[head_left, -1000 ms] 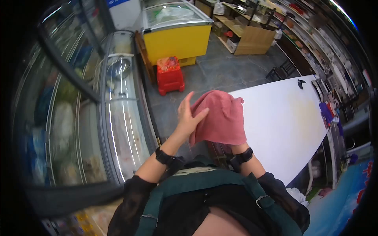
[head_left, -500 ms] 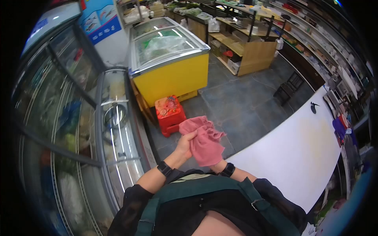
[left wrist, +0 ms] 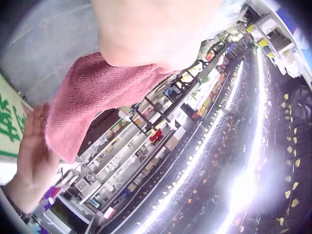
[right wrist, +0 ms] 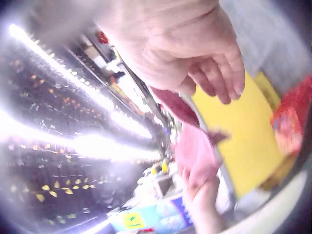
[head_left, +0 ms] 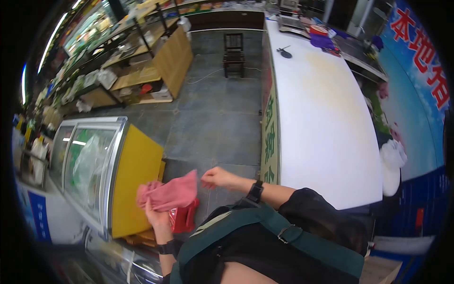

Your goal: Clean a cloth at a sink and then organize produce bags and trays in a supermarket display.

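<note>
A pink cloth (head_left: 172, 193) hangs bunched at one end in my left hand (head_left: 158, 218), which grips it low in the head view. The cloth's other end stretches to a corner beside my right hand (head_left: 218, 178), with a small gap between them. In the left wrist view the cloth (left wrist: 92, 92) spreads below my left hand (left wrist: 151, 34), partly in front of my right hand (left wrist: 36, 156). The right wrist view has my right hand (right wrist: 180, 53) with loosely bent fingers over the cloth (right wrist: 195, 151); the left hand (right wrist: 204, 202) holds its far end.
A yellow chest freezer (head_left: 135, 177) stands at the left, with a red stool (head_left: 184, 217) beside it, partly under the cloth. The long white table (head_left: 321, 128) is on the right, bearing a small black object (head_left: 285, 54). A dark chair (head_left: 233, 57) stands farther off.
The view has swung right, towards the white table. My right hand, earlier under the cloth, is now beside it. The left hand holds the cloth, which stretches out sideways.
</note>
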A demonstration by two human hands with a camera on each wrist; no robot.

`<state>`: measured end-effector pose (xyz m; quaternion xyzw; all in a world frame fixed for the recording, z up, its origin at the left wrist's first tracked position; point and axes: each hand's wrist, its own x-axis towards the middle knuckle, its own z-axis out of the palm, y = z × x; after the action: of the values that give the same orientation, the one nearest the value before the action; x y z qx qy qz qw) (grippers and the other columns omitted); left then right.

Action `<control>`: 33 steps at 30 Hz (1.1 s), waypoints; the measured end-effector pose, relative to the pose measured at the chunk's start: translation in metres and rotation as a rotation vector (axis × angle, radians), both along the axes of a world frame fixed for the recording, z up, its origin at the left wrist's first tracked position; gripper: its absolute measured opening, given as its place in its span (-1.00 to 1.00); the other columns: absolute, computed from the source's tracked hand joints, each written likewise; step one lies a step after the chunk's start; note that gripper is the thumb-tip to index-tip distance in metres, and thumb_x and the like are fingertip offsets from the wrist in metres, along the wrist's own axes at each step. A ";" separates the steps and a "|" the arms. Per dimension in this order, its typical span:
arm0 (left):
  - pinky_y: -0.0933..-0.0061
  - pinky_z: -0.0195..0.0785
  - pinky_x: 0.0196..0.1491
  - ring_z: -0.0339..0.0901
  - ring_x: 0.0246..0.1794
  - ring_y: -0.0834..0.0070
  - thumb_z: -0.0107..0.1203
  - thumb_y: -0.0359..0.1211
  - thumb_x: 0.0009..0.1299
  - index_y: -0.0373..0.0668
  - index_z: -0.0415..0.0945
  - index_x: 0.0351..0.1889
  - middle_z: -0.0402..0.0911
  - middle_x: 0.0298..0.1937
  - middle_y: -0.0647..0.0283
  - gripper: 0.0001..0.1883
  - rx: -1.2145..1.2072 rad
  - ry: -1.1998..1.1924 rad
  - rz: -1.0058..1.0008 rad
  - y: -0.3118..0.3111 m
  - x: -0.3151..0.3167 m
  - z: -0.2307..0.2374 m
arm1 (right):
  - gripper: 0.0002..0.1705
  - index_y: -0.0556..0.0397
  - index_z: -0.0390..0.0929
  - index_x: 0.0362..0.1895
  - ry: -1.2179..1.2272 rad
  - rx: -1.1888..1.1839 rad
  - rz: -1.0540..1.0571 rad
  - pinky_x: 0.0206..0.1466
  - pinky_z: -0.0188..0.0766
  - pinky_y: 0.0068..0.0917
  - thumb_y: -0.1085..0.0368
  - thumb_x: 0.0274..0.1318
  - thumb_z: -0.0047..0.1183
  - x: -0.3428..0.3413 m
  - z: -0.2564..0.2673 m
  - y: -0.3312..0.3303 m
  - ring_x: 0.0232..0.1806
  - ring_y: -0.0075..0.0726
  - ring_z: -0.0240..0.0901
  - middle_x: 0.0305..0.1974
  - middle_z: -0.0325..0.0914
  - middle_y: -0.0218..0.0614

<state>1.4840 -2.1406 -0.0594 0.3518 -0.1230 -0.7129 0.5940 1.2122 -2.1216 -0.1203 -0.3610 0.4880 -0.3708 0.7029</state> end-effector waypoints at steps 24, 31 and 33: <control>0.27 0.25 0.21 0.43 0.12 0.32 -0.11 -0.09 0.46 -0.34 0.30 0.15 0.46 0.12 0.07 -0.50 0.065 -0.463 -0.108 -0.362 -0.220 -0.028 | -0.28 -0.19 0.29 0.28 0.471 -0.124 -1.324 0.09 0.25 -0.15 -0.05 0.02 0.18 -0.661 0.002 -0.351 0.20 -0.29 0.25 0.18 0.37 -0.35; 0.49 0.30 -0.06 0.47 -0.16 0.53 0.03 -0.28 0.38 -0.28 0.45 -0.15 0.53 -0.22 0.29 -0.75 -0.096 -1.015 -0.077 -0.436 -0.236 0.031 | -0.63 0.21 0.52 -0.06 0.523 -0.137 -1.548 -0.17 0.41 -0.31 0.17 0.19 0.04 -0.757 -0.064 -0.397 -0.19 -0.34 0.50 -0.17 0.58 -0.24; 0.51 0.29 -0.07 0.46 -0.18 0.52 0.02 -0.43 0.28 -0.31 0.44 -0.18 0.50 -0.20 0.28 -0.81 -0.279 -1.132 0.049 -0.466 -0.252 0.088 | -0.73 0.31 0.54 -0.17 0.705 -0.207 -1.553 -0.24 0.47 -0.39 0.31 0.17 0.04 -0.742 -0.052 -0.426 -0.29 -0.34 0.52 -0.23 0.59 -0.17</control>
<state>1.2322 -2.6062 0.0284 0.5994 -0.5057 -0.3769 0.4929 0.4699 -2.5474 -0.1726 -0.0812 0.7506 -0.6554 0.0209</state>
